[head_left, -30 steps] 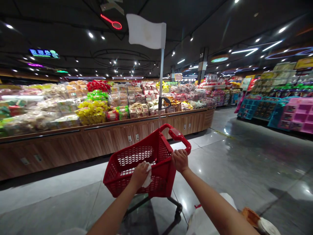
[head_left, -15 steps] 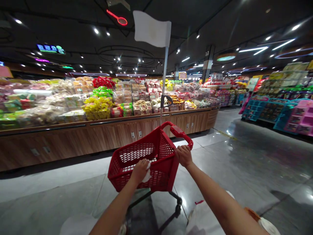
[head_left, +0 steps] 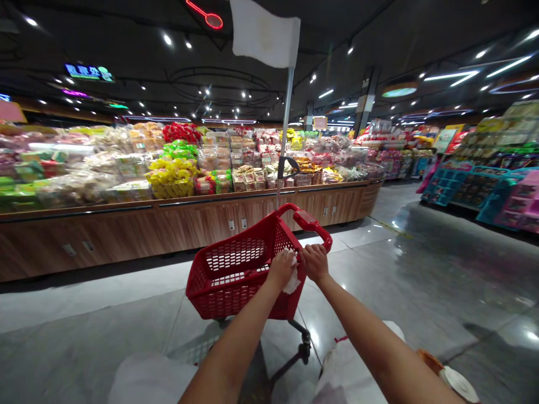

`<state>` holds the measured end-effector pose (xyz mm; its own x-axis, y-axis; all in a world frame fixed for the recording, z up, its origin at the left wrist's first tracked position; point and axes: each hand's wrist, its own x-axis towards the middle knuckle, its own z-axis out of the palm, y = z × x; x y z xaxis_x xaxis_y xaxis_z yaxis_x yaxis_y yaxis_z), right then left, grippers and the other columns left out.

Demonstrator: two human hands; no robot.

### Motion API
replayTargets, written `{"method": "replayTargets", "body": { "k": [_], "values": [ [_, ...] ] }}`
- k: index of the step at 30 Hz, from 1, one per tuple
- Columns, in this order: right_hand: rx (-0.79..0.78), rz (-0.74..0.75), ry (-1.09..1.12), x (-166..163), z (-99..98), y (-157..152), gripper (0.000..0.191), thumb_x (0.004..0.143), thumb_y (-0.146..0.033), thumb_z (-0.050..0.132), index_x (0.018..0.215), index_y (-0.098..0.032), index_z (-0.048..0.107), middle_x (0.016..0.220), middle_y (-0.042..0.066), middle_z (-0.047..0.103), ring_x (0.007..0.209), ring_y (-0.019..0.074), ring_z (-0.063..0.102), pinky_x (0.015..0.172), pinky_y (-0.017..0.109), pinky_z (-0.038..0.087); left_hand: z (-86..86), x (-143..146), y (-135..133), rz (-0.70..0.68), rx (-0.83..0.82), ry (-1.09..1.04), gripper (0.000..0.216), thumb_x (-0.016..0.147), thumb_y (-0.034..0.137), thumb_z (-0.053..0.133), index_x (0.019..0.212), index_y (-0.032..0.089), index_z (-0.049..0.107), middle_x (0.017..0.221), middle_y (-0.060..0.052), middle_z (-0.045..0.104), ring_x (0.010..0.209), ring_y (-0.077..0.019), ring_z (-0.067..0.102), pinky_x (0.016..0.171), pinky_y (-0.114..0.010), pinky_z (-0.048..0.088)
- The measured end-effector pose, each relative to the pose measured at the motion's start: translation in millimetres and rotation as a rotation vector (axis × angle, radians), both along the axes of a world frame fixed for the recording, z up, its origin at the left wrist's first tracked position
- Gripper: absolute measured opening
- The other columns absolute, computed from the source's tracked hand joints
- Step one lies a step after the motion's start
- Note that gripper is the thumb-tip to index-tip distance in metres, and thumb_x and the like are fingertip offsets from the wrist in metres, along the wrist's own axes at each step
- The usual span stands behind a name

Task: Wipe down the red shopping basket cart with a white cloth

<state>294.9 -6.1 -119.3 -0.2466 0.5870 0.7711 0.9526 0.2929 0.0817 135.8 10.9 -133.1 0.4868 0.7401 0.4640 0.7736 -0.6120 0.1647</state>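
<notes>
A red plastic shopping cart (head_left: 227,292) with perforated sides stands on the floor in front of me. My left hand (head_left: 283,270) is closed around a crumpled white cloth or tissue (head_left: 292,283), pressed at the cart's near rim close to the handle end. Just right of it, my right hand (head_left: 314,262) grips the cart's frame below the red handle (head_left: 309,223). A grey pole (head_left: 287,112) rises from the cart and carries a white flag (head_left: 265,33). The fingertips of my left hand are partly hidden by the cloth.
Beyond the cart runs a long wood-panelled display counter (head_left: 193,227) heaped with packaged snacks. Blue racks (head_left: 463,188) and pink shelves (head_left: 526,199) stand at the right. Grey shiny tiled floor (head_left: 421,269) surrounds the cart. White clothing (head_left: 349,370) shows at the bottom edge.
My left hand, with the white cloth, has moved right along the cart's near rim until close beside my right hand. My right hand keeps its grip on the cart.
</notes>
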Motion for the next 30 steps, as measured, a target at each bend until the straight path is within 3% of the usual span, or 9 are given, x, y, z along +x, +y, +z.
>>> {"method": "replayTargets", "body": {
  "k": [3,9,12,15,20,22,25,30],
  "values": [
    [-0.008,0.009,-0.034,7.8,-0.2,1.0,0.03,0.096,-0.025,0.039,0.079,-0.02,0.063,0.076,0.003,0.059,0.078,0.0194,0.045,0.085,0.035,0.026,-6.7,-20.9,-0.5,-0.041,-0.016,0.036,0.026,0.093,0.025,0.05,0.118,0.019,0.053,0.117,-0.009,0.059,0.109,-0.0209,0.054,0.097,-0.039,0.045],
    [-0.035,-0.007,-0.063,32.2,4.4,5.0,0.03,0.096,-0.025,0.04,0.079,-0.02,0.064,0.077,0.004,0.06,0.08,0.02,0.048,0.085,0.036,0.027,-44.1,-163.6,-18.0,0.118,-0.055,0.174,0.031,0.088,0.019,0.055,0.118,0.019,0.055,0.12,-0.01,0.06,0.11,-0.0233,0.054,0.097,-0.039,0.046],
    [-0.05,-0.031,-0.032,33.0,6.8,2.5,0.028,0.095,-0.023,0.041,0.082,-0.02,0.065,0.082,0.005,0.062,0.084,0.0216,0.05,0.09,0.038,0.028,-49.8,-205.2,-27.4,0.214,-0.055,0.217,0.027,0.088,0.02,0.055,0.115,0.02,0.057,0.121,-0.01,0.06,0.113,-0.0246,0.054,0.097,-0.04,0.046],
    [-0.086,0.026,-0.048,10.0,1.8,-4.0,0.024,0.093,-0.018,0.043,0.085,-0.021,0.065,0.094,0.006,0.065,0.094,0.0225,0.051,0.1,0.041,0.024,-46.0,-187.0,-27.4,0.237,-0.048,0.226,0.026,0.09,0.022,0.052,0.115,0.02,0.056,0.12,-0.011,0.059,0.112,-0.0249,0.054,0.094,-0.041,0.047],
    [-0.257,0.11,-0.161,-58.5,-21.2,-13.9,0.016,0.089,-0.017,0.049,0.084,-0.021,0.064,0.082,0.004,0.065,0.085,0.0208,0.053,0.098,0.039,0.027,-35.4,-88.7,-14.8,0.151,-0.021,0.164,0.028,0.091,0.023,0.049,0.118,0.02,0.053,0.121,-0.011,0.057,0.109,-0.0226,0.054,0.092,-0.039,0.047],
    [-0.285,0.113,-0.167,-72.4,-28.7,-15.3,0.014,0.09,-0.017,0.05,0.088,-0.02,0.063,0.085,0.005,0.065,0.085,0.0209,0.053,0.093,0.037,0.029,-32.4,-68.1,-12.3,0.148,-0.039,0.156,0.026,0.091,0.021,0.047,0.117,0.019,0.054,0.119,-0.011,0.058,0.107,-0.0218,0.055,0.091,-0.038,0.047],
    [-0.286,0.158,-0.202,-70.1,-32.9,-15.4,0.014,0.092,-0.017,0.048,0.093,-0.019,0.061,0.09,0.006,0.064,0.086,0.0208,0.051,0.088,0.035,0.03,-33.3,-82.3,-16.0,0.125,-0.063,0.172,0.028,0.09,0.02,0.05,0.117,0.019,0.054,0.117,-0.01,0.059,0.106,-0.022,0.055,0.093,-0.038,0.046],
    [-0.27,0.201,-0.211,-51.5,-33.6,-14.6,0.014,0.091,-0.013,0.048,0.095,-0.02,0.06,0.09,0.005,0.063,0.085,0.0204,0.05,0.087,0.035,0.03,-45.7,-172.5,-37.4,0.18,-0.065,0.23,0.032,0.086,0.019,0.055,0.118,0.021,0.055,0.124,-0.01,0.057,0.114,-0.0231,0.052,0.1,-0.039,0.043]
  ]
}}
